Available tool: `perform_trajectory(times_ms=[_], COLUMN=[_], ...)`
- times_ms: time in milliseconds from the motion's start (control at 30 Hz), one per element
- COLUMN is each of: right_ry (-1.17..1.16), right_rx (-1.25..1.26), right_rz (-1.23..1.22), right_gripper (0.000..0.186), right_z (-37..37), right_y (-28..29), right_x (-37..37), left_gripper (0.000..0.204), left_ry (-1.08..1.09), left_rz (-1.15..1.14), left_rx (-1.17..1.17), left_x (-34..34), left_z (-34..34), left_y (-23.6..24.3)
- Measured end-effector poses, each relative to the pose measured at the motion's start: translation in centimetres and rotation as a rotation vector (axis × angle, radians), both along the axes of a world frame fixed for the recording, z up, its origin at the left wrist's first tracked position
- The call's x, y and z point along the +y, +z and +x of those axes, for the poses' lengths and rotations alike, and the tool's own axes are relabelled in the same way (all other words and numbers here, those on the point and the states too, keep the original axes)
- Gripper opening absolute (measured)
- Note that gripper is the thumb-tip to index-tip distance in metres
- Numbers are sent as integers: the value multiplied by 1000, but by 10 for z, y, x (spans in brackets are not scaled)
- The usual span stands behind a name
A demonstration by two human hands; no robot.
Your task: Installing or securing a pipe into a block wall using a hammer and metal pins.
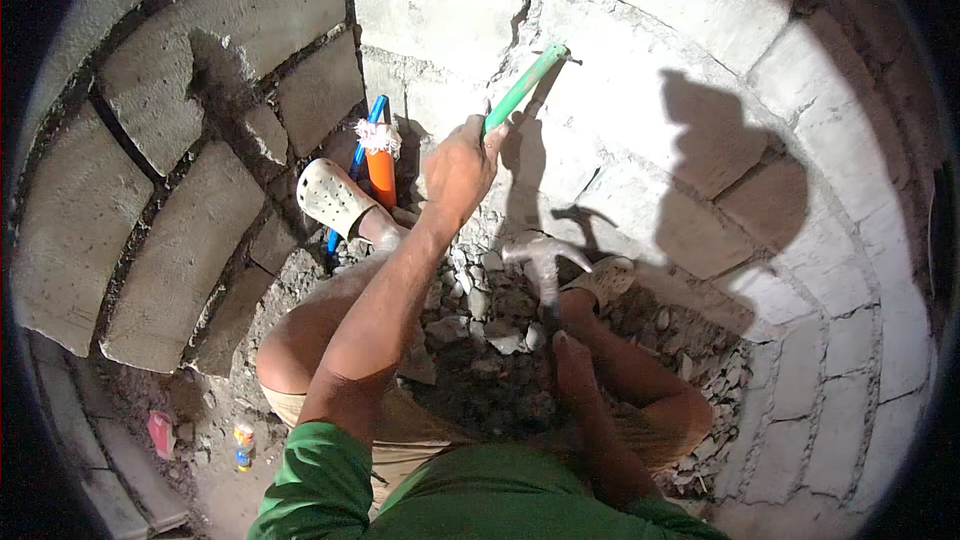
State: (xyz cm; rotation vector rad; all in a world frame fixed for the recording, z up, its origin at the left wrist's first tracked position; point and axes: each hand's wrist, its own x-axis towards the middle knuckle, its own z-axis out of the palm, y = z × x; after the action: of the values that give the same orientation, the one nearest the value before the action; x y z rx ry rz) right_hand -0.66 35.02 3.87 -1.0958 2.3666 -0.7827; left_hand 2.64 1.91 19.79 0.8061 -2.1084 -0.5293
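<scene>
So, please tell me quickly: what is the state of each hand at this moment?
Left hand: closed, holding a green stick near the wall.
Right hand: closed around the handle of a hammer.

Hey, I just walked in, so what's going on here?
A person sits with bent legs by a pale block wall. The left hand grips a green rod that slants up in front of the wall; whether its far end touches is hard to tell. The right hand holds a claw hammer, low between the legs, above broken rubble. An orange tube and a blue bar stand beside the left shoe.
</scene>
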Motion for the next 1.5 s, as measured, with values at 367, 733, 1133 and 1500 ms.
perform_trajectory(times_ms=[367,733,1133,1500], right_ry=[-59,-137,-73,-255], right_rx=[-110,154,506,-167], right_rz=[-503,-699,-447,-708], right_gripper=[32,36,24,39], right_z=[-65,-27,-99,-51], right_y=[92,238,209,211], right_x=[-6,-85,-178,-134], left_gripper=[38,46,40,35], left_ry=[-29,-304,-110,69], left_rz=[-28,578,313,101], left_rx=[135,478,95,-69], left_x=[7,-15,-16,-16], left_z=[-13,-37,-29,28], left_y=[-10,-39,-27,-42])
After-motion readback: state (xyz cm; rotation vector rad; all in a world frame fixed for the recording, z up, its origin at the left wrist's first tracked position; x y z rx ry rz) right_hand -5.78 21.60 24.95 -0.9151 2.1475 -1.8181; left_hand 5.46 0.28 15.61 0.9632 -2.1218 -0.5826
